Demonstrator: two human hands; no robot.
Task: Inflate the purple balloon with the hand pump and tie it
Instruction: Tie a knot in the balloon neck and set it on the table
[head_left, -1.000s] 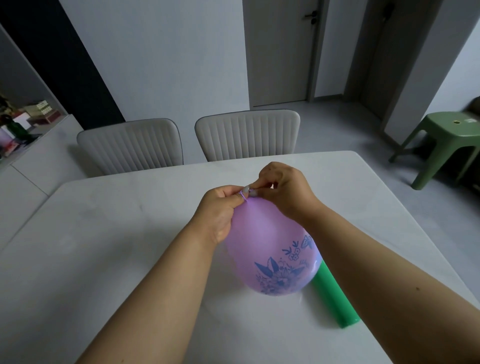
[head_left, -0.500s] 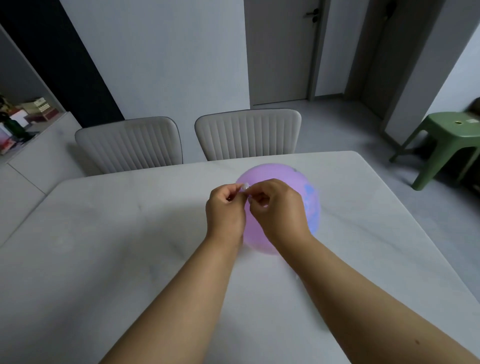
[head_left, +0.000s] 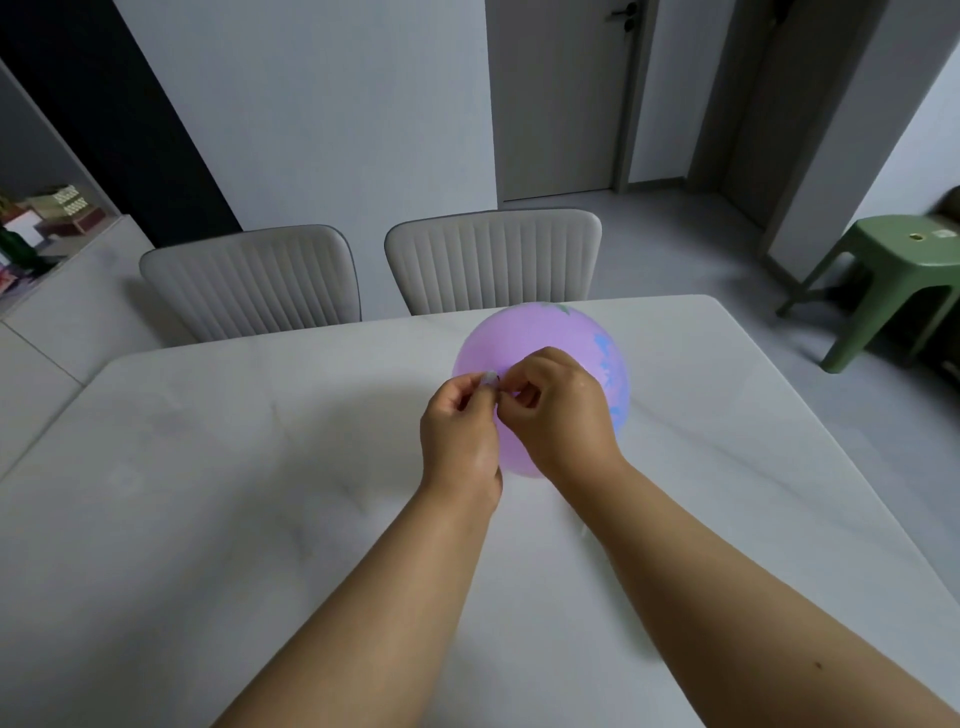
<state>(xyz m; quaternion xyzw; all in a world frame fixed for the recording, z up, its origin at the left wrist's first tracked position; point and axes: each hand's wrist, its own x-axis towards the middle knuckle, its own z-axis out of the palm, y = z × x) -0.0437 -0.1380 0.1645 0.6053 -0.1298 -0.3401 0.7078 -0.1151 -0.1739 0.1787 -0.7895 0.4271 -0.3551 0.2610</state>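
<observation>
Tying step: purple balloon (head_left: 540, 343), inflated, held above table (head_left: 208, 467); my left hand (head_left: 460, 431) and right hand (head_left: 558, 410) both pinch its neck. Next: loop neck, pull tail through without leaking air.

balloon neck: the neck of the inflated purple rubber balloon (head_left: 540, 338) is pinched between the curled fingers of the left hand (head_left: 460, 434) and the right hand (head_left: 558, 415); whether a knot is there cannot be told.
balloon body: its near lower part is covered by both hands.
balloon print: the blue pattern is half hidden and too blurred to read.
green plastic stool (head_left: 893, 275): cut off by the right edge.
shelf clutter (head_left: 47, 218): cut off at the left, too small to tell.
</observation>
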